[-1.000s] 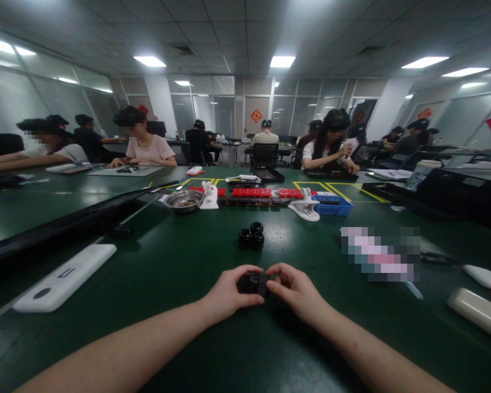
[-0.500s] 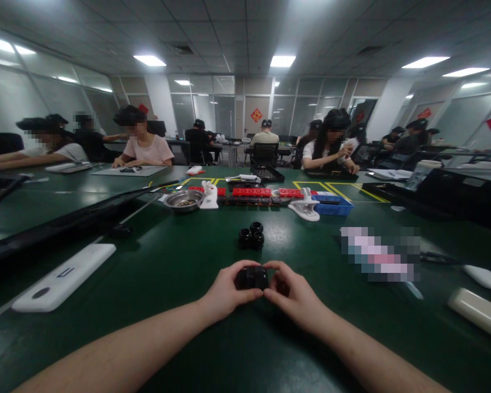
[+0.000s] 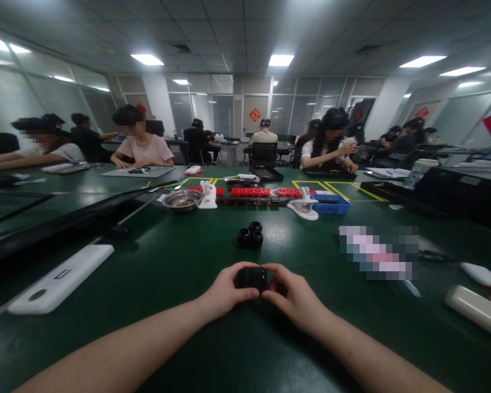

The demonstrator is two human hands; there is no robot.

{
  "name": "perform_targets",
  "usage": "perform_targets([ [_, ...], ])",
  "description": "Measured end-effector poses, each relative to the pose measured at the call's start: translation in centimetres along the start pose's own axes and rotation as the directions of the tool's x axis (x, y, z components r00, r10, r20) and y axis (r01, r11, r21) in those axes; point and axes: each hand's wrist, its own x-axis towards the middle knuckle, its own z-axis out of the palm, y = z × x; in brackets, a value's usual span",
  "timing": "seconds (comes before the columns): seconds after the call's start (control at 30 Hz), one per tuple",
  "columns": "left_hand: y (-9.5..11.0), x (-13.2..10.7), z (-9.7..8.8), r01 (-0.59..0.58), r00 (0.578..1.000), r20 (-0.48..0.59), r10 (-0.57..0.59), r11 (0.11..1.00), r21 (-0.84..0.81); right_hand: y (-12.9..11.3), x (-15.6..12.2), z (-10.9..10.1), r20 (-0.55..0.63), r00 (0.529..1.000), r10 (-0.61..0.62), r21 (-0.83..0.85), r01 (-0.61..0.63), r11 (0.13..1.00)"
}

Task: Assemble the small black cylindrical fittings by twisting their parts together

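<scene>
Between both hands, just above the near side of the green table, is a black rounded part (image 3: 251, 278), roughly cylindrical, whose exact kind I cannot make out. My left hand (image 3: 225, 289) wraps its left side, thumb in front and fingers behind. At the glossy right end, my right hand (image 3: 288, 292) closes its thumb and fingertips on the part's edge. The fingers hide much of it. Beyond the hands, three glossy black rounded pieces (image 3: 251, 236) with ring-like openings stand clustered together, untouched.
Across the table (image 3: 180, 349) stand a metal bowl (image 3: 183, 201) with small bits, red blocks (image 3: 251, 191), white clamp-like stands (image 3: 305, 206) and a blue tray (image 3: 331, 205). A white device (image 3: 61, 281) lies left, a beige box (image 3: 477, 311) right. Co-workers sit beyond.
The view has shifted very slightly. Both hands keep their hold on the black part in nearly the same place; the clustered black pieces have not moved.
</scene>
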Motion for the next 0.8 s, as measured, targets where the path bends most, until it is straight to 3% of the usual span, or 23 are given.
perform_targets([
  [0.13,0.4,-0.2,0.1,-0.011,0.999,-0.033,0.012,0.999,0.031,0.3,0.0,0.0,-0.020,1.000,-0.001,0.036,0.002,0.999],
  [0.33,1.4,-0.7,0.2,-0.059,0.997,-0.026,0.067,0.968,0.244,1.3,0.7,0.5,0.070,0.982,0.177,0.249,-0.189,0.950],
  [0.43,1.0,-0.6,0.1,-0.048,0.999,-0.001,0.050,0.969,0.243,0.9,0.7,0.5,0.056,0.987,0.149,0.216,-0.158,0.964],
  [0.63,0.4,-0.2,0.0,-0.026,1.000,0.011,0.026,0.998,0.050,-0.1,-0.1,-0.1,0.017,0.999,-0.039,0.086,0.038,0.996],
  [0.7,0.7,-0.3,0.0,-0.035,0.999,-0.012,0.036,0.997,0.072,0.0,0.0,-0.1,-0.005,0.999,-0.039,0.106,0.039,0.994],
  [0.8,1.1,-0.5,0.1,-0.053,0.998,-0.034,0.059,0.983,0.174,0.6,0.3,0.1,-0.060,0.997,0.058,0.190,-0.045,0.981],
])
